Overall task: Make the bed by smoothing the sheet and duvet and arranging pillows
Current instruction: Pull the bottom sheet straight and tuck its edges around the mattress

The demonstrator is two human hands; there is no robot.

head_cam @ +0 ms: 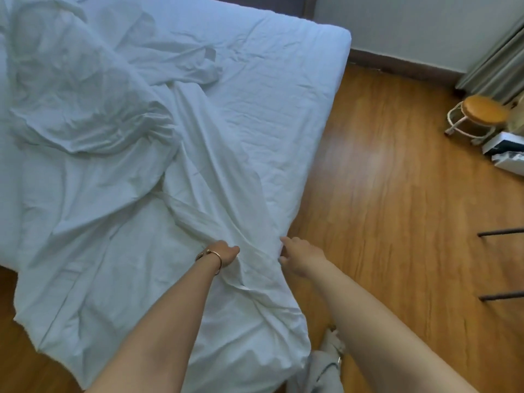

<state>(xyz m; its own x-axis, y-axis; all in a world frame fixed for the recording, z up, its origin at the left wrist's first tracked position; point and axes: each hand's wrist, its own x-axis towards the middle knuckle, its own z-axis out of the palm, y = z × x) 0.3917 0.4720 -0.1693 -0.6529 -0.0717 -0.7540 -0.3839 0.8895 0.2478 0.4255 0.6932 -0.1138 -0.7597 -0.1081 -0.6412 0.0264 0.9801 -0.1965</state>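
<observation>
Duvet (119,251) soft, light, rumpled; should drag easily. My left hand (224,252) grips near fold; right hand (297,258) pinches its edge at mattress side.

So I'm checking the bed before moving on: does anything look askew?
Yes. The duvet is bunched in a heap at the far left, and the cloth under both hands hangs crookedly off the near corner.

Duvet (119,222) on bed (283,80); stool (482,114) far right.
</observation>
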